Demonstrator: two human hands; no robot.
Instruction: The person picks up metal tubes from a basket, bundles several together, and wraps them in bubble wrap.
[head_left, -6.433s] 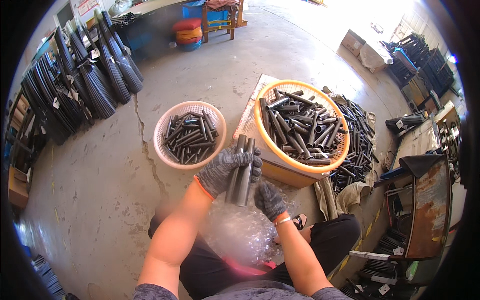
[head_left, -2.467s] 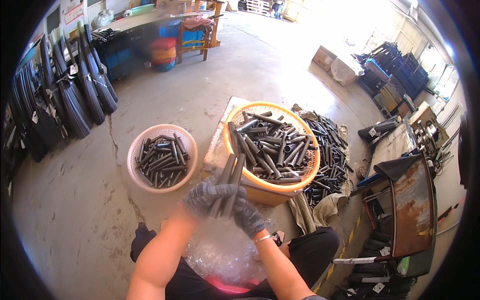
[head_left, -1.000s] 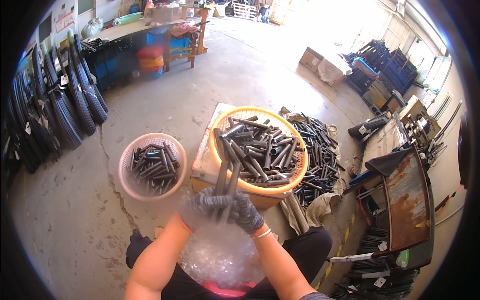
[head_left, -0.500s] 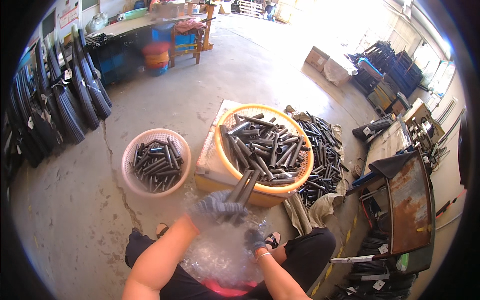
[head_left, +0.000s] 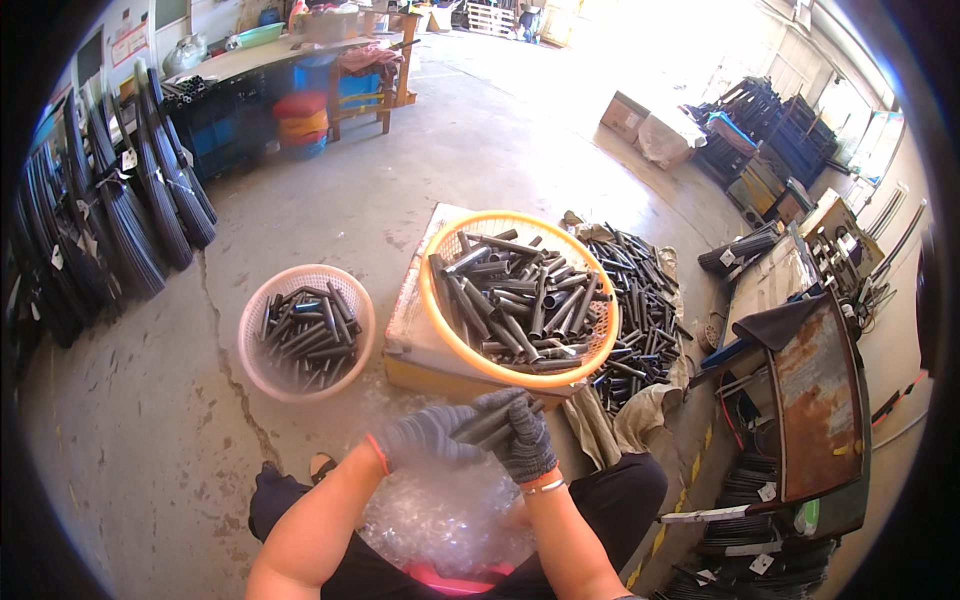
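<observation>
Over crumpled clear plastic (head_left: pixel 440 520), in front of the orange basket (head_left: pixel 520 380), short black tubes (head_left: pixel 487 425) lie slanted between two gloved hands. The fingers of the left hand (head_left: pixel 428 440) curl round them; those of the right hand (head_left: pixel 527 448) pinch near the far ends. Uneven pressure or slick gloves could let one tube slip into the plastic.

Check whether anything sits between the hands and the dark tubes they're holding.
Only the gray knit gloves, as far as visible: left hand and right hand are directly on the dark tubes. The shiny clear material shows lower in the picture, not between them.
</observation>
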